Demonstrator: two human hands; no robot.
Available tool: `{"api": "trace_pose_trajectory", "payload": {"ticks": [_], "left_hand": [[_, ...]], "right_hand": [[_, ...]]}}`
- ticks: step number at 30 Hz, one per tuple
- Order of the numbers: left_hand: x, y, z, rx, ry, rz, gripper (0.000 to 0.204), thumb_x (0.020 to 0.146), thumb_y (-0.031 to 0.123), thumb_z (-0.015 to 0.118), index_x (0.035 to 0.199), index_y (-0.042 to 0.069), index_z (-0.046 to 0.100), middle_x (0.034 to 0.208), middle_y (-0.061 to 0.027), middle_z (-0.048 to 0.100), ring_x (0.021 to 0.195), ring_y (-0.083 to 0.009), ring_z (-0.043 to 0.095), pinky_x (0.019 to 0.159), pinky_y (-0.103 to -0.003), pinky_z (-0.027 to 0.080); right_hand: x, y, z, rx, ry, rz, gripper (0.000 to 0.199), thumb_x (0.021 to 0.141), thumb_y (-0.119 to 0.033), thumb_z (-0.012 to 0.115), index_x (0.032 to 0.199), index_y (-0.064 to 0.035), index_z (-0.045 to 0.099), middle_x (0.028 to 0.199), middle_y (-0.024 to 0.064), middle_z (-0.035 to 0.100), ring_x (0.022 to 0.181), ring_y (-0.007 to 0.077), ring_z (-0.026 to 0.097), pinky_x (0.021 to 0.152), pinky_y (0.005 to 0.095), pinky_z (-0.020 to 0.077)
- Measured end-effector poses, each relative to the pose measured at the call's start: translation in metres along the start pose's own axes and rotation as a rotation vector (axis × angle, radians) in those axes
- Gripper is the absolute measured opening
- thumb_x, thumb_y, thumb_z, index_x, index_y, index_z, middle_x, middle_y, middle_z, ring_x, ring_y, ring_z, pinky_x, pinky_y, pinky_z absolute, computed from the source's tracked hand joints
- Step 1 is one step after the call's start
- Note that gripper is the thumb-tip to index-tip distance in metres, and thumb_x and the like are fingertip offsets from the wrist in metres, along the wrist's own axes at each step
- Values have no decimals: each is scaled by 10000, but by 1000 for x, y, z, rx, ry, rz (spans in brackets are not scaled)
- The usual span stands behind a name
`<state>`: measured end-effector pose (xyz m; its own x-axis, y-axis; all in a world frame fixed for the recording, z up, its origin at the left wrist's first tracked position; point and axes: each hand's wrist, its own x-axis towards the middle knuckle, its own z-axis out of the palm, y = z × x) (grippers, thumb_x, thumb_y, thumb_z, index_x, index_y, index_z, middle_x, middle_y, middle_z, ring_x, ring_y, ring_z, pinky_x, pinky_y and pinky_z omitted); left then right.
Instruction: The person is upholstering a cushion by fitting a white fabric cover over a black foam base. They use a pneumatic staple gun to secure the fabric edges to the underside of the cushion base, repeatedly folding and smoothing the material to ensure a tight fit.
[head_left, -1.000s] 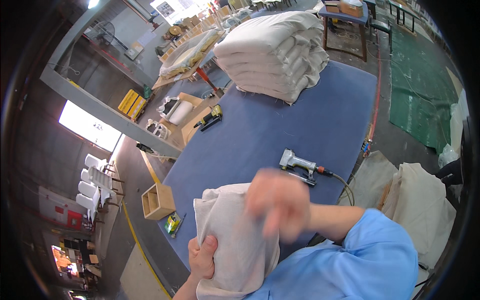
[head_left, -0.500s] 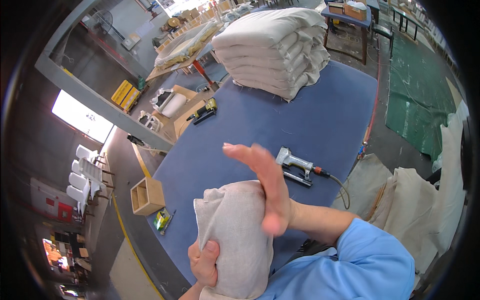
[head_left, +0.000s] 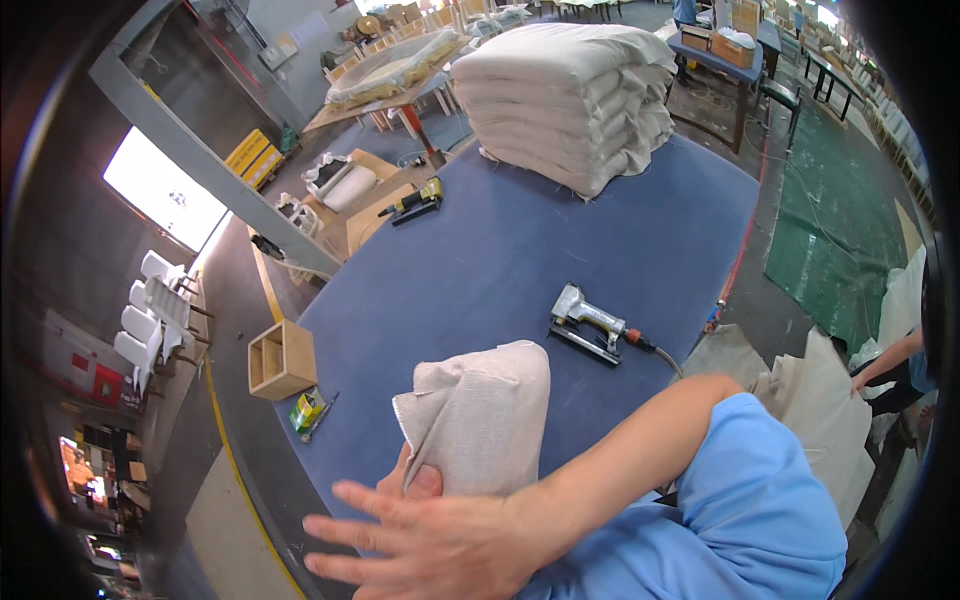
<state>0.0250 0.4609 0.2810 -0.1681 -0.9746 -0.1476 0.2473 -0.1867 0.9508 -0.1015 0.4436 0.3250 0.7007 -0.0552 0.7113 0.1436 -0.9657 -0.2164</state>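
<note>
A padded piece covered in beige cloth (head_left: pixel 485 420) stands near the front of the blue table, a loose fold of cloth hanging at its left corner. My left hand (head_left: pixel 424 482) grips its lower left side, thumb pressed on the cloth. Partly covering that hand is my right hand (head_left: pixel 440 542), its fingers spread and pointing left, holding nothing. Whether the right palm touches the cloth is hidden. A silver staple gun (head_left: pixel 592 325) with a hose lies to the right of the padded piece.
On the blue table (head_left: pixel 450 260) are a stack of beige cushions (head_left: pixel 565 105), a yellow-black nail gun (head_left: pixel 415 200), a wooden box (head_left: pixel 281 360) and a small green-yellow box (head_left: pixel 306 411). Beige cloth (head_left: pixel 820 410) hangs at the right, where another person's arm (head_left: pixel 888 362) reaches in.
My right hand has swung down and left, from above the padded piece to in front of my left hand. At the right edge, another person's arm has come into view.
</note>
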Motion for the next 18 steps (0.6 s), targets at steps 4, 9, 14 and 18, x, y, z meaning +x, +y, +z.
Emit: {"api": "trace_pose_trajectory", "payload": {"ticks": [4,9,14,18], "left_hand": [[-2,3,-1,57,7,15,527,1085,322,620,1406,-96,603,1200,-137,743,1005,-162,705,867,-285,545],[-2,2,-7,106,7,32,524,1098,296,609,1444,-98,580,1222,-125,733,1023,-139,688,879,-265,524],[6,7,3,211,34,-40,537,1095,288,611,1482,-81,563,1230,-94,733,1036,-124,667,911,-265,502],[3,7,-4,213,47,-42,552,1097,292,606,1489,-93,551,1256,-104,724,1084,-136,664,944,-281,507]], "right_hand": [[-2,-6,4,68,175,-215,745,901,-608,721,1499,-179,604,1559,168,540,1549,411,383,1241,725,229],[-118,66,-80,-71,544,142,730,1101,-651,420,1398,-13,613,1409,217,649,1406,377,571,1229,619,322],[-216,139,3,744,826,882,1065,988,-883,213,1655,-71,384,1528,234,568,1422,368,546,1233,505,374],[-160,130,-10,944,589,708,1155,906,-963,246,1736,-162,199,1628,266,451,1461,412,506,1231,539,373]]}}
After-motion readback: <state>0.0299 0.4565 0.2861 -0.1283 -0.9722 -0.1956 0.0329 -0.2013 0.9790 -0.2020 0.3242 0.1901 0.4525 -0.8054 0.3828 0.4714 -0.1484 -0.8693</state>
